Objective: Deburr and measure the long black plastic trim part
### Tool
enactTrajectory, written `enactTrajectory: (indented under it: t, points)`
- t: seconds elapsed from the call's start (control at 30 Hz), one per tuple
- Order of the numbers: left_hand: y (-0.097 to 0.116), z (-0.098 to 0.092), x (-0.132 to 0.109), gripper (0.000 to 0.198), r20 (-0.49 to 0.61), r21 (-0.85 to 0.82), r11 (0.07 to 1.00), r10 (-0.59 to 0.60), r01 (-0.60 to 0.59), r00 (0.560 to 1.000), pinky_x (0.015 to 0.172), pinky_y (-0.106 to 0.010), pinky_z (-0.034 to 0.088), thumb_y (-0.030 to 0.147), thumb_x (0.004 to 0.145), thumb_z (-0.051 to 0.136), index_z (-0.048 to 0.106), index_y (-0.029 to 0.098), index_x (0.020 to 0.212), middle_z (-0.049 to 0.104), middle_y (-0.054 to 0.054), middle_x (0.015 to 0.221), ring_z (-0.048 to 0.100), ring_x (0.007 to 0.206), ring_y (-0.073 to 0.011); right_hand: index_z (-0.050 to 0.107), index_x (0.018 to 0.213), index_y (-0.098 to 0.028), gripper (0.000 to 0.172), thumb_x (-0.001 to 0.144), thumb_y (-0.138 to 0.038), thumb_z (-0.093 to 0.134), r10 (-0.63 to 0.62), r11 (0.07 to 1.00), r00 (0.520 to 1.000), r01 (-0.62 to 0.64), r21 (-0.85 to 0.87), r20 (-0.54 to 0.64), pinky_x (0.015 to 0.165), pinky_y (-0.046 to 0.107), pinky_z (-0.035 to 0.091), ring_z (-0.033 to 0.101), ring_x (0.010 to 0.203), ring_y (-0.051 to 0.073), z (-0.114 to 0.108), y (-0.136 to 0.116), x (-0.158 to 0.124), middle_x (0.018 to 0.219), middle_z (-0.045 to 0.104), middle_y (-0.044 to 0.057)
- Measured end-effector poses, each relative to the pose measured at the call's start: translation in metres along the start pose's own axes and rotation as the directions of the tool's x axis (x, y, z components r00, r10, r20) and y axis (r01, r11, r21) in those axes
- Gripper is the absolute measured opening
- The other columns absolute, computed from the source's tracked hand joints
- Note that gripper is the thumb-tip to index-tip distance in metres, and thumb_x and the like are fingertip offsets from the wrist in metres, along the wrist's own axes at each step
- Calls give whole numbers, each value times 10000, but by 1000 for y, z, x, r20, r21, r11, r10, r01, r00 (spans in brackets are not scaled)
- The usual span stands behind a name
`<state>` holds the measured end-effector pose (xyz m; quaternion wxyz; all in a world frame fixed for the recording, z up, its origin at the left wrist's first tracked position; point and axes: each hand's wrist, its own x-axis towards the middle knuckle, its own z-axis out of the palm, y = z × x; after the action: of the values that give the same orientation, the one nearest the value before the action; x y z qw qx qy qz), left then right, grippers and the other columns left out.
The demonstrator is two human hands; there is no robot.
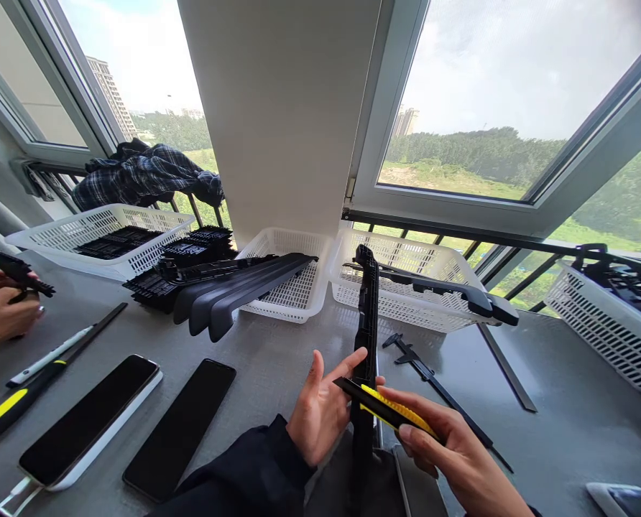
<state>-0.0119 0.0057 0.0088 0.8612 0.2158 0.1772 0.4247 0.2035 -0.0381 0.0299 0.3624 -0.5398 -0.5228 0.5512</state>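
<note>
My left hand (320,406) holds a long black plastic part (367,316) upright, with the palm against it and the index finger stretched along it. My right hand (450,449) is closed around a yellow and black utility knife (388,406), whose tip meets the lower section of the black part. The part rises from my lap up to the level of the white baskets.
Several white baskets (293,291) with black parts line the window side. Two phones (91,420) and a second yellow knife (13,406) lie at left. A black caliper (433,384) lies on the grey table (558,424). Another person's hands (0,309) hold a black piece at far left.
</note>
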Motion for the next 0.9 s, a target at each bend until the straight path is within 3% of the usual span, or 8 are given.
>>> enactTrajectory:
  t: [0.37, 0.53, 0.9]
  points:
    - [2, 2, 1, 960, 8, -39, 999, 3, -3, 1000, 1182, -457, 333, 854, 920, 417, 575, 128, 1527, 723, -190, 1356, 591, 1347, -358, 799, 1298, -223, 589, 853, -608, 769, -32, 999, 999, 32, -12, -11, 645, 349, 566, 624, 706, 201, 2, -4, 2, 1113, 779, 127]
    - [2, 2, 1, 941, 8, -71, 997, 14, -13, 1000, 1173, -451, 349, 836, 927, 435, 596, 112, 1506, 702, -196, 1389, 582, 1358, -366, 774, 1345, -248, 571, 890, -591, 735, -38, 999, 999, 38, -14, 4, 605, 317, 538, 612, 721, 188, 2, -2, 2, 1332, 729, 150]
    - [4, 2, 1, 940, 26, -91, 996, -5, 7, 1000, 1183, -458, 338, 844, 934, 401, 591, 127, 1512, 723, -183, 1354, 605, 1322, -353, 792, 1310, -232, 585, 874, -618, 744, -41, 997, 999, 40, -60, -5, 759, 380, 596, 690, 908, 277, 3, -1, 0, 1304, 752, 145]
